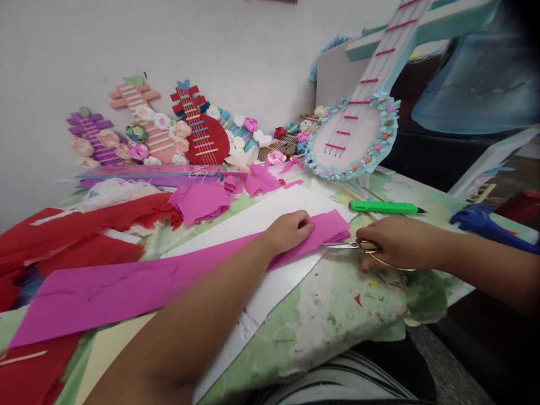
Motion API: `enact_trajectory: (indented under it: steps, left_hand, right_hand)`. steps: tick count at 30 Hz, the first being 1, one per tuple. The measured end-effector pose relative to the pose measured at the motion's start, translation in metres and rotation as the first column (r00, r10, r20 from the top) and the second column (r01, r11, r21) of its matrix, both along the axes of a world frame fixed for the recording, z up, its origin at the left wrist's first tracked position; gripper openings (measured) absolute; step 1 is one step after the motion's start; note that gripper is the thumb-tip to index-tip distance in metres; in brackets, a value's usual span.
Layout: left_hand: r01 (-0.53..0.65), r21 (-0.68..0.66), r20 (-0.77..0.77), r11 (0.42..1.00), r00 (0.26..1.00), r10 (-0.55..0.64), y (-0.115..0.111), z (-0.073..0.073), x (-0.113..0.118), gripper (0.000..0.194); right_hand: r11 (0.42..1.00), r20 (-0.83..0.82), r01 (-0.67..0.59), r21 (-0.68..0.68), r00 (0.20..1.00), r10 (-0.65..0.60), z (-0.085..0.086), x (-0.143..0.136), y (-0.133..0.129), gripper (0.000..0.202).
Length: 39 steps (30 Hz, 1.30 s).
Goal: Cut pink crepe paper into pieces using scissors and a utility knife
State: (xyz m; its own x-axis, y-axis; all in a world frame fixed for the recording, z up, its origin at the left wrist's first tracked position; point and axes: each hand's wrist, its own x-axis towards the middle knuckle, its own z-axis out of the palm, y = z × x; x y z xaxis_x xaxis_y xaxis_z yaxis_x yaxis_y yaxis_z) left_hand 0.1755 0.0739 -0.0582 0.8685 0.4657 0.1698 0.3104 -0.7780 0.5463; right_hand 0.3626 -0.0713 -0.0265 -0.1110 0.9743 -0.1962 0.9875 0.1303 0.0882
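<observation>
A long folded strip of pink crepe paper [126, 284] runs slantwise over a white sheet [291, 205]. My left hand [291, 232] is closed on the strip near its right end, fingers curled against the paper. In my right hand [396, 241] is a pair of scissors [343, 245] with gold-coloured handles. Their blades point left and meet the lower edge of the pink strip, just right of my left hand. How far the blades are apart is hard to see. A green utility knife [382, 207] lies just beyond my right hand.
Red crepe paper [97, 230], pink scraps [200, 201] and white string [116, 191] cover the left side. Several decorated model instruments lean along the wall, including a red one [207, 140] and a large light-blue one [352, 135]. A blue glue gun [485, 222] lies at right.
</observation>
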Motion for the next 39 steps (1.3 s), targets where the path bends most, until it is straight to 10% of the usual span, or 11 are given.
enact_trajectory:
  steps: [39]
  left_hand:
    - [0.030,0.299,-0.006,0.954,1.000,-0.030,-0.009,0.008,-0.002,0.017]
  right_hand:
    - [0.998,-0.012,-0.039,0.044,0.999,0.040,0.000,-0.034,0.016,0.034]
